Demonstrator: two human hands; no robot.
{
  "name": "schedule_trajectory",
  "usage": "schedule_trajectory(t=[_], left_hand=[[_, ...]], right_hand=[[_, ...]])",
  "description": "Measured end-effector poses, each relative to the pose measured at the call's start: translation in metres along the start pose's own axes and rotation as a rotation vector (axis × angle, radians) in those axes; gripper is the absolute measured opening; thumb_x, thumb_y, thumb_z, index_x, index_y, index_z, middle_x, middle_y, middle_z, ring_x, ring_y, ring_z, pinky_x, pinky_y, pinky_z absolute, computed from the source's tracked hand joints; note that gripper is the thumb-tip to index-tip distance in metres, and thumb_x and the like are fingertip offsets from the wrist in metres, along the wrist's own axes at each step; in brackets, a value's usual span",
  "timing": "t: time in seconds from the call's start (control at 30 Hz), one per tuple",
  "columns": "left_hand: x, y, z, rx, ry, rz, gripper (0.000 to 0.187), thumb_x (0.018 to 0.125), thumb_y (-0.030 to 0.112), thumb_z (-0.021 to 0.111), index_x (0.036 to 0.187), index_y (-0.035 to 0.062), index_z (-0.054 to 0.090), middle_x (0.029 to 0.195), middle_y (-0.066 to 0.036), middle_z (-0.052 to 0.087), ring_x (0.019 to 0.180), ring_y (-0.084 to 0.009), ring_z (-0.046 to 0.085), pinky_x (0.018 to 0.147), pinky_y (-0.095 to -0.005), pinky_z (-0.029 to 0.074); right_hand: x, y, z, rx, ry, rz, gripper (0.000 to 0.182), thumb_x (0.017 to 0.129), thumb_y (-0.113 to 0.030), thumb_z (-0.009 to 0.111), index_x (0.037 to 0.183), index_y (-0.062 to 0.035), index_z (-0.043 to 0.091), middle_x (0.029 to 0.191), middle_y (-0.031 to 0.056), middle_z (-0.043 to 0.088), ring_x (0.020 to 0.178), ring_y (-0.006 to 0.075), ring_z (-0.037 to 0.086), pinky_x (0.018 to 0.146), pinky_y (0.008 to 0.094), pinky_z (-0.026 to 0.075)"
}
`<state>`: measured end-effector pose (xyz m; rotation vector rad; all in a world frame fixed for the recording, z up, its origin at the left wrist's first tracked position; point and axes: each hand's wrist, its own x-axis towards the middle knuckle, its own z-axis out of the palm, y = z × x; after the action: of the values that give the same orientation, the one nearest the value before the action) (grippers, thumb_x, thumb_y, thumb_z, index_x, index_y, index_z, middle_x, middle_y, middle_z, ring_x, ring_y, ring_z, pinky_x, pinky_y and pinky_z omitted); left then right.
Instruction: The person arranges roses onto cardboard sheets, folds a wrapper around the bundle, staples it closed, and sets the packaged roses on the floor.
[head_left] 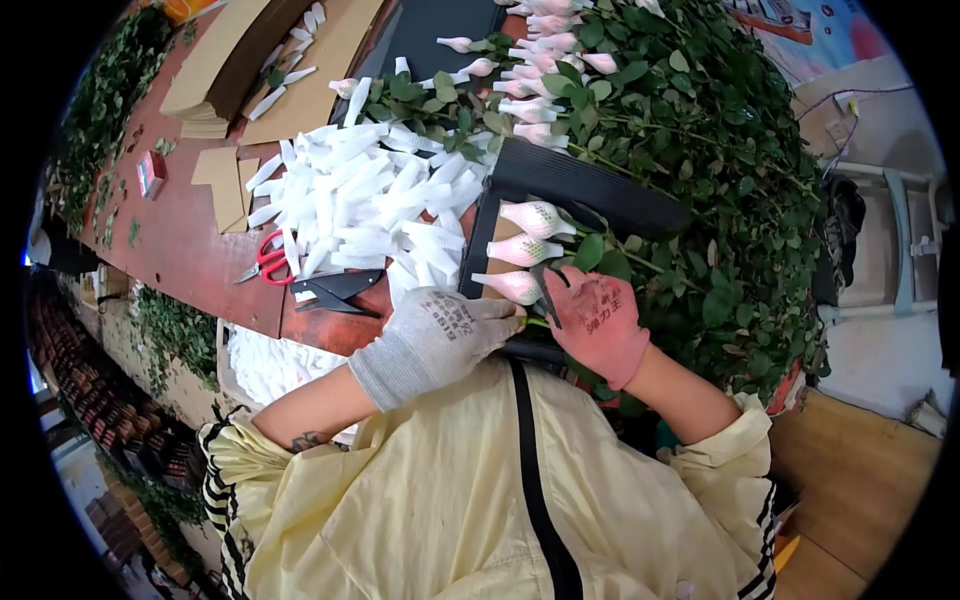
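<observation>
My left hand (pixel 435 335), in a grey glove with dark print, reaches in from the left. Its fingertips are closed on a green rose stem (pixel 537 322). Opposite it is my right hand (pixel 600 325) in a pinkish-red glove, fingers curled beside a dark narrow piece (pixel 548 297); what they grip is hidden. Just above the hands, several pale pink roses in white net sleeves (pixel 528 250) lie in a row on cardboard in a black tray (pixel 478 235). The lowest netted rose (pixel 508 287) lies between both hands.
White foam net sleeves (pixel 365 190) are heaped left of the tray. Red-handled scissors (pixel 270 260) and a black stapler (pixel 338 290) lie below the heap. Leafy rose stems (pixel 700 200) cover the right side. Cardboard sheets (pixel 235 60) are stacked at the far left.
</observation>
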<state>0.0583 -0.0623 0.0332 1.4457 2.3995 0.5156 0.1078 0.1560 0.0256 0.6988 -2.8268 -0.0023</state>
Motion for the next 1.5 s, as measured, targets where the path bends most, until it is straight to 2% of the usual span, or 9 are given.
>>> schedule_trajectory(t=[0.17, 0.5, 0.77, 1.0, 1.07, 1.2, 1.33, 1.4, 1.5], left_hand=[[-0.001, -0.006, 0.006, -0.012, 0.059, 0.067, 0.036, 0.079, 0.021, 0.052, 0.114, 0.0147, 0.06, 0.116, 0.002, 0.059, 0.084, -0.0176, 0.064, 0.067, -0.0325, 0.05], [0.015, -0.021, -0.018, -0.07, 0.297, -0.061, 0.029, 0.08, 0.027, 0.059, 0.104, 0.0121, 0.061, 0.092, -0.005, 0.059, 0.077, -0.025, 0.06, 0.065, -0.0362, 0.048], [0.022, -0.057, 0.011, 0.164, 0.058, 0.07, 0.021, 0.08, 0.027, 0.059, 0.094, 0.0119, 0.061, 0.086, -0.005, 0.058, 0.07, -0.0251, 0.057, 0.061, -0.0367, 0.045], [0.006, -0.075, -0.013, 0.008, 0.152, 0.172, 0.012, 0.077, 0.019, 0.063, 0.082, 0.0079, 0.061, 0.073, -0.007, 0.056, 0.068, -0.028, 0.056, 0.06, -0.0378, 0.044], [-0.004, -0.087, -0.024, 0.134, 0.053, -0.145, 0.017, 0.076, 0.018, 0.064, 0.087, 0.0061, 0.062, 0.083, -0.008, 0.061, 0.075, -0.0298, 0.059, 0.066, -0.0376, 0.047], [0.0, -0.045, -0.036, 0.101, 0.342, -0.033, 0.034, 0.076, 0.015, 0.065, 0.108, 0.0068, 0.059, 0.108, -0.01, 0.062, 0.094, -0.0294, 0.061, 0.08, -0.035, 0.049], [0.025, 0.01, -0.013, -0.018, 0.133, 0.014, 0.038, 0.08, 0.028, 0.06, 0.113, 0.0103, 0.06, 0.116, -0.009, 0.06, 0.092, -0.0243, 0.063, 0.074, -0.0324, 0.051], [0.022, 0.007, 0.0, 0.019, 0.014, -0.016, 0.036, 0.086, 0.033, 0.05, 0.114, 0.0122, 0.058, 0.124, -0.005, 0.054, 0.09, -0.0205, 0.063, 0.071, -0.0353, 0.049], [0.021, 0.008, -0.001, -0.091, 0.011, -0.059, 0.034, 0.085, 0.033, 0.051, 0.111, 0.0126, 0.06, 0.125, -0.003, 0.054, 0.089, -0.0191, 0.063, 0.07, -0.0354, 0.049]], right_hand=[[0.014, -0.008, -0.002, 0.086, -0.587, 0.137, 0.041, 0.077, -0.022, 0.053, 0.115, -0.0087, 0.054, 0.106, 0.0095, 0.055, 0.088, 0.0235, 0.058, 0.075, 0.0337, 0.044], [0.01, -0.006, -0.004, 0.056, -0.461, 0.059, 0.031, 0.082, -0.015, 0.044, 0.109, -0.0037, 0.055, 0.093, 0.011, 0.056, 0.079, 0.0228, 0.059, 0.066, 0.0318, 0.045], [-0.015, -0.005, 0.017, 0.093, -0.058, 0.11, 0.031, 0.081, -0.017, 0.045, 0.108, -0.0047, 0.056, 0.093, 0.0131, 0.058, 0.077, 0.0261, 0.059, 0.066, 0.0348, 0.045], [-0.016, -0.003, 0.017, 0.217, -0.213, 0.173, 0.038, 0.074, -0.018, 0.055, 0.109, -0.0052, 0.056, 0.101, 0.0179, 0.058, 0.082, 0.0281, 0.059, 0.071, 0.0381, 0.046], [-0.013, -0.001, 0.013, 0.259, -0.267, 0.244, 0.036, 0.075, -0.018, 0.054, 0.108, -0.0052, 0.056, 0.099, 0.0148, 0.057, 0.079, 0.0268, 0.059, 0.069, 0.039, 0.045], [-0.01, -0.006, 0.01, 0.208, -0.185, 0.166, 0.031, 0.077, -0.018, 0.053, 0.105, -0.0071, 0.057, 0.093, 0.0118, 0.058, 0.078, 0.025, 0.058, 0.066, 0.0377, 0.043], [-0.01, -0.002, 0.005, 0.131, -0.287, 0.12, 0.033, 0.076, -0.019, 0.055, 0.108, -0.0095, 0.057, 0.096, 0.0103, 0.059, 0.079, 0.0224, 0.058, 0.067, 0.0348, 0.042], [-0.012, 0.006, -0.002, 0.066, -0.01, 0.011, 0.038, 0.075, -0.022, 0.057, 0.112, -0.0107, 0.056, 0.103, 0.0105, 0.059, 0.079, 0.0214, 0.059, 0.066, 0.0341, 0.043], [0.011, 0.014, -0.016, 0.065, -0.292, 0.264, 0.04, 0.08, -0.026, 0.056, 0.116, -0.0087, 0.054, 0.109, 0.0137, 0.057, 0.083, 0.0238, 0.06, 0.067, 0.0354, 0.047]])
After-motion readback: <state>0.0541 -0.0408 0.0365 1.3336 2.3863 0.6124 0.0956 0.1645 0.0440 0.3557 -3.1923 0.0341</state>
